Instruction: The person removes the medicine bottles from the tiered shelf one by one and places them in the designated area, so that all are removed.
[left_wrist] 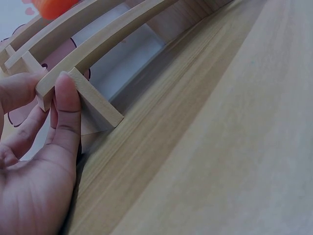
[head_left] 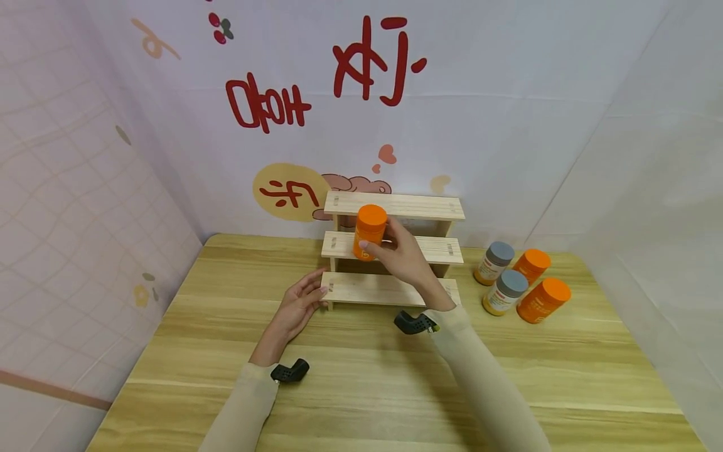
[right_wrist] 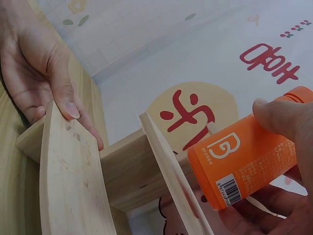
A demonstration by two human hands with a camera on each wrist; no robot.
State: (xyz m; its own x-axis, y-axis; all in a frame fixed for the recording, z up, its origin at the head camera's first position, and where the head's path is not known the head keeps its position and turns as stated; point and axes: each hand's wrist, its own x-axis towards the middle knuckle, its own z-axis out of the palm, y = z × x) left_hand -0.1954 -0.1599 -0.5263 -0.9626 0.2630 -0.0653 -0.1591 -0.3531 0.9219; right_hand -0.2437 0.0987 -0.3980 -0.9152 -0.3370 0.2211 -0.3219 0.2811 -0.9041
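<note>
An orange pill bottle with an orange lid is gripped by my right hand, thumb on the near side. It stands nearly upright in front of the middle step of a three-tier wooden display shelf. In the right wrist view the bottle shows a barcode and a white logo, its base close to a shelf board; whether they touch I cannot tell. My left hand pinches the left end of the lowest step, thumb and fingers on either side of the board.
Right of the shelf, two grey-lidded bottles and two orange bottles stand grouped on the wood-grain table. Behind the shelf hangs a white printed cloth.
</note>
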